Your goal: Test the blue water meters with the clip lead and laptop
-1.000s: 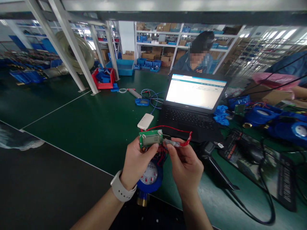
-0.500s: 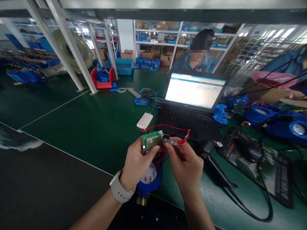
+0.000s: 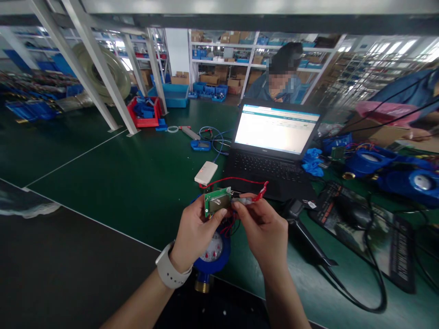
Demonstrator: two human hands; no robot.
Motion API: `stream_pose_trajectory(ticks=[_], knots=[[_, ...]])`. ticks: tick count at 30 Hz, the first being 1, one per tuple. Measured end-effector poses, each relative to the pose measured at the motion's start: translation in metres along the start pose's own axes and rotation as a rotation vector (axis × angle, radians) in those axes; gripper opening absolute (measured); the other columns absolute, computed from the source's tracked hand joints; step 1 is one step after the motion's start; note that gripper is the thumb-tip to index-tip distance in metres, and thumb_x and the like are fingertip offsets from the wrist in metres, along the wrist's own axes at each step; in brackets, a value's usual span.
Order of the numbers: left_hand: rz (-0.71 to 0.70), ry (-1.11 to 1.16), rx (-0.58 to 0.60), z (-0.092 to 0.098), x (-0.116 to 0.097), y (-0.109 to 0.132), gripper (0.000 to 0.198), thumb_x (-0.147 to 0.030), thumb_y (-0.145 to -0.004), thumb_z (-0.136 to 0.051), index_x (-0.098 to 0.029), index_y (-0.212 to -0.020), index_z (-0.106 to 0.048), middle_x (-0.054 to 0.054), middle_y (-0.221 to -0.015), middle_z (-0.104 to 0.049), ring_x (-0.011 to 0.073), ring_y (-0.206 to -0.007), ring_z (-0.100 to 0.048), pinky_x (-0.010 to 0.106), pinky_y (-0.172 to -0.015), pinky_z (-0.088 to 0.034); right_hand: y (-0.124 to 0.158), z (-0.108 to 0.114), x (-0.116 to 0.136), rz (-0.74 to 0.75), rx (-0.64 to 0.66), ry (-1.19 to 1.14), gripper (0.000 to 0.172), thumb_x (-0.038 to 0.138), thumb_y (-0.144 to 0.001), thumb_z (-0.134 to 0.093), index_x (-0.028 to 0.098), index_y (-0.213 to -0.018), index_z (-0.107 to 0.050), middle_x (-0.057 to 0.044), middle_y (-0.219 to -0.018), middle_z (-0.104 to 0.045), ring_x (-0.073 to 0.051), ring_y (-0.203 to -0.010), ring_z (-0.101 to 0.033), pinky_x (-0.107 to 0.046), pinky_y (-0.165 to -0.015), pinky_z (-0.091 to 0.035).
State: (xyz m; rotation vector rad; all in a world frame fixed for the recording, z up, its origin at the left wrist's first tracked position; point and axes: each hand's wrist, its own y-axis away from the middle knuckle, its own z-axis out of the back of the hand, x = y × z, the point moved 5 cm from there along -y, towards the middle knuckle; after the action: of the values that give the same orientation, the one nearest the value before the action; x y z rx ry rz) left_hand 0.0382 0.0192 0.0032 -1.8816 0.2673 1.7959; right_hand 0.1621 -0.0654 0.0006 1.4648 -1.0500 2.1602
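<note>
Nearest: white rubbery watch strap with punched holes (image 3: 172,268) on the left wrist, bottom centre. Just right of it, a blue water meter (image 3: 222,261): round body, clear domed dial with red pointers, threaded brass end pointing down the frame.

Above it, centre of frame, is the circuit board (image 3: 218,202): flat green rectangle, greyish LCD, shiny lumps at the top edge. Digits not readable at this tilt. Left hand (image 3: 194,228) is clamped on it, thumb over the lower edge. Right hand (image 3: 265,228) pinches a grey sleeved connector (image 3: 244,200) at the board's right end; whether the pins actually make contact, can't tell. Hands close together, connector bridging the gap. Thin red wire (image 3: 236,178) arcs from the connector over to a white plastic box (image 3: 206,172) with rounded corners, lying on the smooth green counter (image 3: 137,178).

Right of the hands: black barcode scanner (image 3: 310,237), glossy, cable looped; then a black mouse (image 3: 355,211) on a printed mouse pad (image 3: 386,260).

Beyond: open black laptop (image 3: 277,132), bright screen; crumpled blue glove (image 3: 312,162) beside it.

Far: red plastic bin (image 3: 151,120) upper left, co-worker in blue (image 3: 254,87) behind the laptop, metal shelving (image 3: 252,64) with cardboard boxes across the top.
</note>
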Motion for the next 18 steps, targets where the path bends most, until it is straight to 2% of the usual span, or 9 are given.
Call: stream_pose_trajectory(ticks=[10,18], knots=[[0.051,0.095,0.044,-0.0021,-0.0012,-0.0018,0.016,-0.022,-0.077,-0.071,-0.019,-0.093,-0.068,-0.002,-0.087,-0.077,0.0106,-0.078,-0.071,0.017,-0.072,-0.055,-0.0016,-0.0032,-0.0058,-0.071,0.051,-0.125,0.010,0.027,-0.084,-0.063,0.021,-0.091,-0.067,-0.001,-0.079,-0.072,-0.015,-0.070,-0.068,-0.023,-0.062,-0.054],[0.099,0.038,0.028,0.0010,0.0032,-0.0016,0.020,-0.030,-0.075,-0.072,-0.019,-0.091,-0.068,0.000,-0.083,-0.077,0.0125,-0.076,-0.071,0.017,-0.070,-0.056,-0.0022,-0.0073,-0.0077,-0.089,0.068,-0.160,0.008,0.025,-0.085,-0.061,0.021,-0.090,-0.066,0.001,-0.072,-0.068,-0.013,-0.063,-0.064,-0.020,-0.057,-0.050]])
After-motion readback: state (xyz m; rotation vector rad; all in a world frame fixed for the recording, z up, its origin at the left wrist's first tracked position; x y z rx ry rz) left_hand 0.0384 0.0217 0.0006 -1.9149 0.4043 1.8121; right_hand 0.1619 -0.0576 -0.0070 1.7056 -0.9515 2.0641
